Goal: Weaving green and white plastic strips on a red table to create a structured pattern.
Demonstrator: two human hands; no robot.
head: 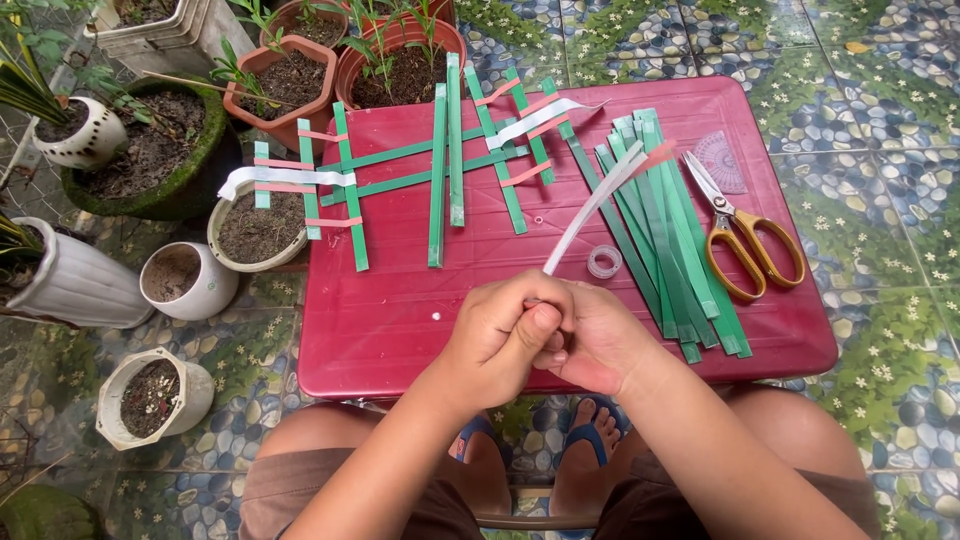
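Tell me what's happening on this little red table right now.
A person sits at a red plastic table, both hands together over its near edge. The left hand and right hand pinch the lower end of a white strip that angles up over the table. A bundle of green strips, a small roll of clear tape and yellow-handled scissors lie to the right; taped green strip frames lie at the back.

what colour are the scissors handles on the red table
The handles of the metal-bladed scissors are yellow-orange, seen best in the head view, lying on the red plastic table.
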